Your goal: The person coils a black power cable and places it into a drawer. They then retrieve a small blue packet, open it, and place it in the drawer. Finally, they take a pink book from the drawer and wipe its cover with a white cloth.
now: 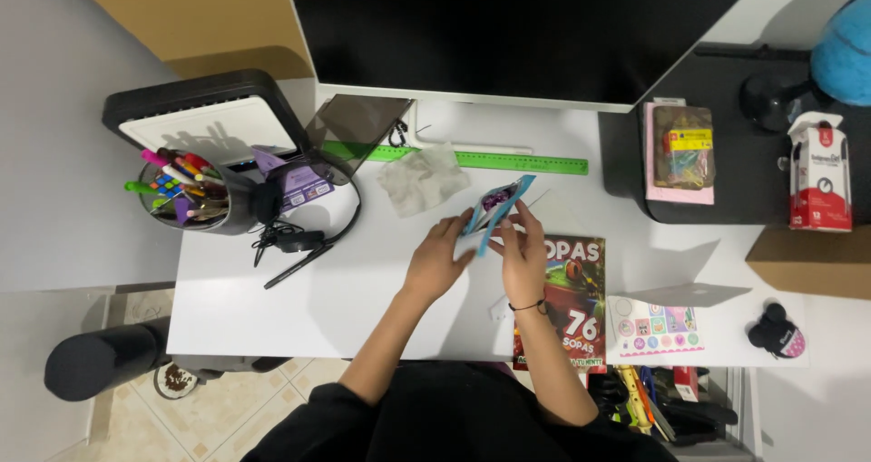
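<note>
Over the middle of the white desk (299, 289), both hands hold a small blue-edged card or packet (494, 210) with a purple picture on it, tilted up on edge. My left hand (439, 260) grips its lower left side. My right hand (522, 253), with a dark band on the wrist, pinches its lower right edge. Just right of the hands lies a red puzzle book (574, 294) flat on the desk.
A green ruler (517, 162) and a crumpled tissue (421, 180) lie behind the hands, below a large dark monitor (508, 31). A pen cup (186, 194), headphones (304, 231) and a sticker sheet (658, 326) stand around. A black side stand (753, 190) holds a carton (819, 176).
</note>
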